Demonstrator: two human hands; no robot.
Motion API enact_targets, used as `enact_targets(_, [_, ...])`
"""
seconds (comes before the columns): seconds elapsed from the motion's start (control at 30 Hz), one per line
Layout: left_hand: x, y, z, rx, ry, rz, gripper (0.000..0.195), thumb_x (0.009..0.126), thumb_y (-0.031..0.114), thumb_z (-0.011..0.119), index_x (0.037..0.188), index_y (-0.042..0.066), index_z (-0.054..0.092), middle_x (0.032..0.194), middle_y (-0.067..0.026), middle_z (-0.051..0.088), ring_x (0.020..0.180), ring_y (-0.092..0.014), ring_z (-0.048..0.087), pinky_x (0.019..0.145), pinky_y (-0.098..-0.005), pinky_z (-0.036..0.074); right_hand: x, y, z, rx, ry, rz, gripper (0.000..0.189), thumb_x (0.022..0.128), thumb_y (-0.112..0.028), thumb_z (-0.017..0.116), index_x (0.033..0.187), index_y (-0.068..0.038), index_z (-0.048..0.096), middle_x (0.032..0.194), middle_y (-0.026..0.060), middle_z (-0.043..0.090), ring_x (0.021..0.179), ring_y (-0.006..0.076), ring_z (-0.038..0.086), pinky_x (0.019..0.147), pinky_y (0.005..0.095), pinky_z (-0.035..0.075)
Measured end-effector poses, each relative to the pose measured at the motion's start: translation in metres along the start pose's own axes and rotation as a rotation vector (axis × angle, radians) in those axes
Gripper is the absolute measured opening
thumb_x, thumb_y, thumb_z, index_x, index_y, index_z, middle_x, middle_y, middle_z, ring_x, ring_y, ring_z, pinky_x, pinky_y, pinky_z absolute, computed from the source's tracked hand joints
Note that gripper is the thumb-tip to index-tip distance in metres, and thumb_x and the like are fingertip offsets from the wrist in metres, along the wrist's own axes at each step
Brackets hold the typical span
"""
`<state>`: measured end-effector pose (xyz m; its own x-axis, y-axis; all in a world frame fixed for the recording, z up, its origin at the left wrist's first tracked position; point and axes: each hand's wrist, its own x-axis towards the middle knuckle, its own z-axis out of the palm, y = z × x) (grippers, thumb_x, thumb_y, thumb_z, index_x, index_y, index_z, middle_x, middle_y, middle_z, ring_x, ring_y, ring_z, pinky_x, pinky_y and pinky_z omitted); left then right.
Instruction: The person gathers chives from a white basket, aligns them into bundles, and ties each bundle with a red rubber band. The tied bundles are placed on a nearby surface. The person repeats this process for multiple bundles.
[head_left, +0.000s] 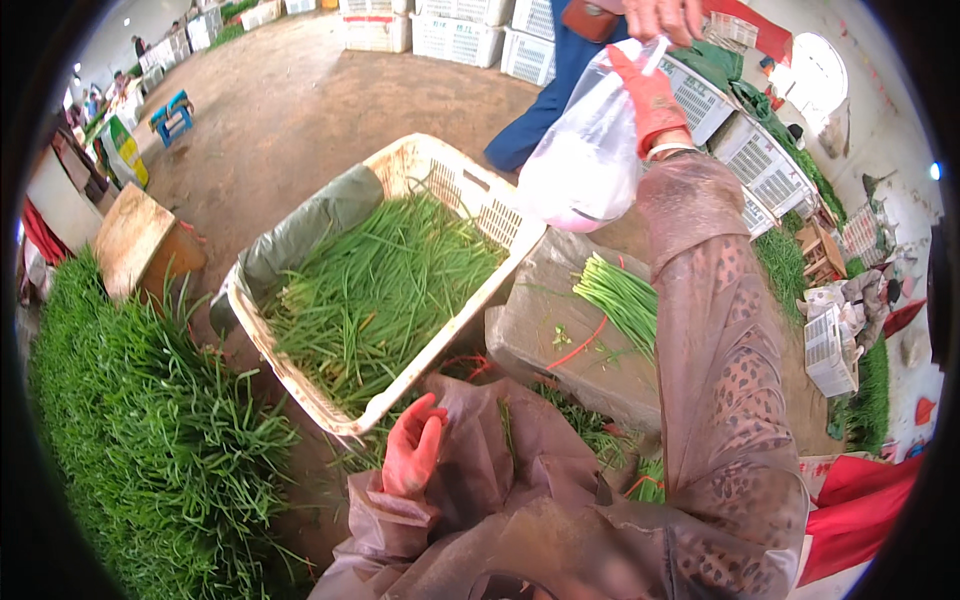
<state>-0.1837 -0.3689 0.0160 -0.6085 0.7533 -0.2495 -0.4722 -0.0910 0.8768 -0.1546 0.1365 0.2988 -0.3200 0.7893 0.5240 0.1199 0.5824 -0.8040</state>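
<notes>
My right hand (654, 105), in an orange-red rubber glove, reaches far forward and grips the upper part of a translucent plastic bag (574, 154). Something whitish and pink shows through the bag's bottom. Another person's bare hand (664, 19) is at the bag's handles, just above my glove. My left hand (412, 446), gloved alike, hangs over my lap with its fingers loosely bent and nothing in them. In front of it stands a cream plastic crate (480, 191) of loose green chives (390, 292). A bundle of cut green stalks (619, 300) lies on a wrapped block (532, 322) under my right arm.
Heaped green chives (157, 435) line the left side, with a wooden stool (142, 240) behind. A blue stool (172, 120) stands farther off. White crates (457, 37) are stacked at the back, more crates (765, 157) to the right. The other person's blue-trousered leg (529, 120) is beyond the crate.
</notes>
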Motion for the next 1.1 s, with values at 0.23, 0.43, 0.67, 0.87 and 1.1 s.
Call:
enact_targets(0.23, [0.000, 0.021, 0.013, 0.004, -0.078, -0.016, 0.045, 0.098, 0.010, 0.061, 0.140, 0.001, 0.049, 0.116, -0.0061, 0.065, 0.104, -0.012, 0.059, 0.092, -0.0249, 0.046, -0.072, -0.059, -0.017, 0.339, 0.013, 0.027, 0.043, 0.100, -0.040, 0.057, 0.100, 0.000, 0.074, 0.077, -0.0055, 0.055, 0.064, 0.0054, 0.043, 0.059, 0.0216, 0.037])
enact_targets(0.43, [-0.006, 0.055, 0.022, 0.153, -0.141, 0.192, 0.051, 0.095, 0.008, 0.061, 0.143, 0.001, 0.046, 0.121, -0.0112, 0.064, 0.112, -0.017, 0.059, 0.100, -0.0329, 0.045, -0.134, -0.109, -0.022, 0.173, 0.043, -0.295, 0.046, 0.101, -0.042, 0.056, 0.107, 0.002, 0.070, 0.079, -0.0038, 0.057, 0.068, 0.0050, 0.046, 0.061, 0.0216, 0.039])
enact_targets(0.67, [-0.038, 0.147, 0.019, 0.634, -0.152, 0.637, 0.098, 0.078, 0.038, 0.083, 0.153, 0.003, 0.029, 0.149, -0.0183, 0.043, 0.138, -0.029, 0.040, 0.113, -0.0431, 0.033, -0.260, -0.153, 0.042, 0.480, -0.420, -0.214, 0.034, 0.101, -0.029, 0.056, 0.105, 0.002, 0.069, 0.092, 0.0072, 0.069, 0.083, 0.0125, 0.061, 0.077, 0.0263, 0.048])
enact_targets(0.87, [-0.062, 0.183, -0.001, 0.905, -0.208, 0.911, 0.089, 0.078, 0.034, 0.084, 0.145, 0.003, 0.035, 0.140, -0.0187, 0.045, 0.131, -0.031, 0.044, 0.107, -0.0406, 0.036, -0.374, -0.188, 0.132, 1.219, -0.720, -0.430, 0.040, 0.097, -0.029, 0.062, 0.123, 0.002, 0.061, 0.089, 0.0110, 0.065, 0.075, 0.0154, 0.056, 0.073, 0.0240, 0.048])
enact_targets(1.1, [-0.106, 0.153, -0.079, 0.866, -0.207, 0.573, 0.067, 0.081, 0.030, 0.079, 0.131, 0.002, 0.043, 0.125, -0.0155, 0.051, 0.115, -0.026, 0.050, 0.094, -0.0375, 0.041, -0.443, -0.196, 0.154, 0.585, -1.428, -0.499, 0.019, 0.088, -0.020, 0.061, 0.095, -0.003, 0.064, 0.088, 0.0139, 0.069, 0.082, 0.0280, 0.067, 0.072, 0.0377, 0.053])
